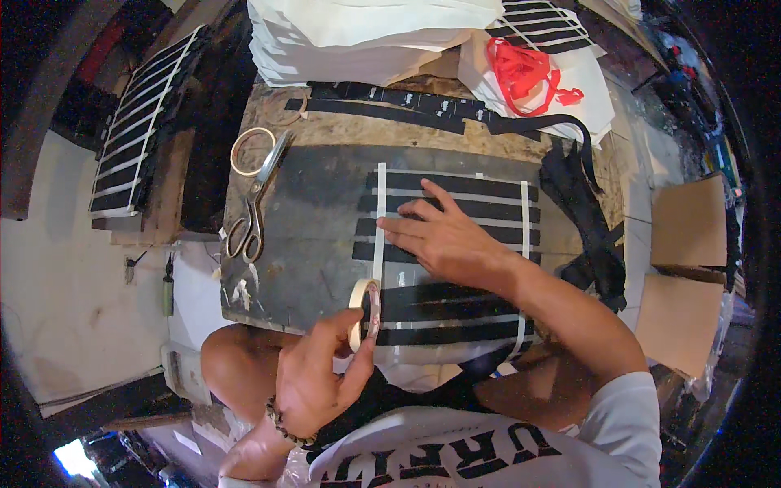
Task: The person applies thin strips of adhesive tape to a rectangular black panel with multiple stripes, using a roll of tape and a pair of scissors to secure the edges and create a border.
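Observation:
Between the thumb and fingers of my left hand [319,370] is a roll of cream masking tape [356,313], at the lower left of a set of black fabric strips [484,210]. A length of pale tape [381,191] runs up from the roll across the strips' left ends. My right hand [451,244] lies over the upper strips with fingers spread, its fingertips at that tape. Another pale tape [525,220] crosses the strips' right ends. The strips lie side by side on a dark grey board [305,207]. My right hand hides parts of the middle strips.
Metal scissors [257,199] and another tape roll [235,152] lie at the board's left. Black fabric bands [578,203] are heaped at the right. Behind are a stack of white sheets [325,49] and a red plastic bag [521,73]. Cardboard boxes [687,220] stand far right.

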The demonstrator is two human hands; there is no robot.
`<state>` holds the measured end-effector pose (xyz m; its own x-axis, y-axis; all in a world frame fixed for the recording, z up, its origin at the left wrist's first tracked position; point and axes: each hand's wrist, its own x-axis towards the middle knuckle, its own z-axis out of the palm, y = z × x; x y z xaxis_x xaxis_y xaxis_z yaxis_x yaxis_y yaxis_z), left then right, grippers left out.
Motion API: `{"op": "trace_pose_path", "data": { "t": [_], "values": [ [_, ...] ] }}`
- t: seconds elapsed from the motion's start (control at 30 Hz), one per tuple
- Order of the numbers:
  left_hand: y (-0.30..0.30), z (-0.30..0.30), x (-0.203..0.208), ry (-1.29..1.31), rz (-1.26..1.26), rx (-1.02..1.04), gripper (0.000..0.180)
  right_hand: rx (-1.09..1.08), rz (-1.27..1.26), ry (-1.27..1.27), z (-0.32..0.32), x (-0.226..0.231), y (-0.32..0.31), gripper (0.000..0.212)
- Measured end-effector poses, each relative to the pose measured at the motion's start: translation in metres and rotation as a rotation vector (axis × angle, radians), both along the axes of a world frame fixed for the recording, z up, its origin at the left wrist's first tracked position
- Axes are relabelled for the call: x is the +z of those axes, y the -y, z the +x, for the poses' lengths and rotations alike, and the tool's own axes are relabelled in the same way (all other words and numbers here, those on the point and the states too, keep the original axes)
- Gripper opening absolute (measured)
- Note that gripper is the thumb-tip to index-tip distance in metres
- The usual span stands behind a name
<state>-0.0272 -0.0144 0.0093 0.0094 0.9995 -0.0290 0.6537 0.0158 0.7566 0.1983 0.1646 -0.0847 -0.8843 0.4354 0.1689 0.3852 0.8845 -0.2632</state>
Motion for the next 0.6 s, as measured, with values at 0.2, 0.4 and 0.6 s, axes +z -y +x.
{"op": "trace_pose_path", "data": {
  "t": [0.2,0.4,0.6],
  "values": [
    [-0.026,0.005,0.020,0.051,-0.031,-0.107,0.036,0.006,-0.044,-0.003,0.001,-0.001,-0.002,0.045],
    [-0.030,0.003,0.019,0.037,-0.044,-0.144,0.034,0.016,-0.058,-0.013,0.001,-0.005,-0.006,0.050],
    [-0.032,-0.002,0.018,-0.016,-0.034,-0.163,0.036,-0.014,-0.125,0.001,-0.001,-0.001,-0.007,0.052]
  ]
}}
